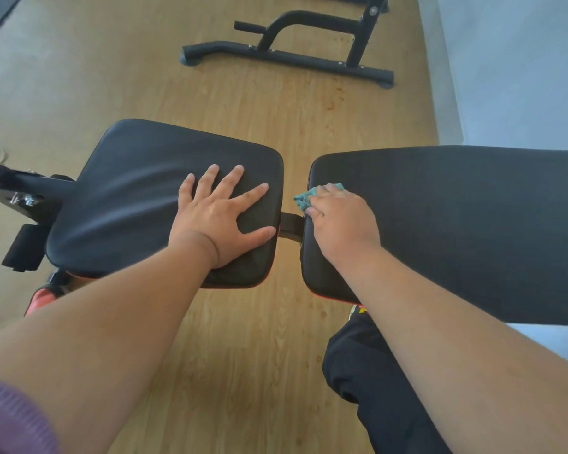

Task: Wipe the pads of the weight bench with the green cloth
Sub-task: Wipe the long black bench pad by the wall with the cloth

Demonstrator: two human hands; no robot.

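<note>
Right hand (341,221) is curled over the green cloth (305,198), fingers bunched around it, pressing it down at the near-left corner of the long back pad (456,224) — only a crumpled teal edge of the cloth peeks out past the knuckles, right at the pad's rim by the gap. Left hand (223,214) lies flat on the seat pad (138,198), fingers spread and straight, palm down near the pad's right edge, holding nothing. Between the two pads a black metal bracket (291,224) of the bench frame shows in the gap, just under the cloth hand. Both pads are black with a thin red trim along their lower edges. Out to the left, the bench's frame (20,194) runs off with a bolt and a foam roller (23,247) below it. Wood-look floor (243,355) underneath, and further back a separate black steel stand (292,50) sits on it, well apart from the bench. A dark trouser leg (368,381) shows beneath the right forearm — purple sleeve (10,421) at the left elbow.
</note>
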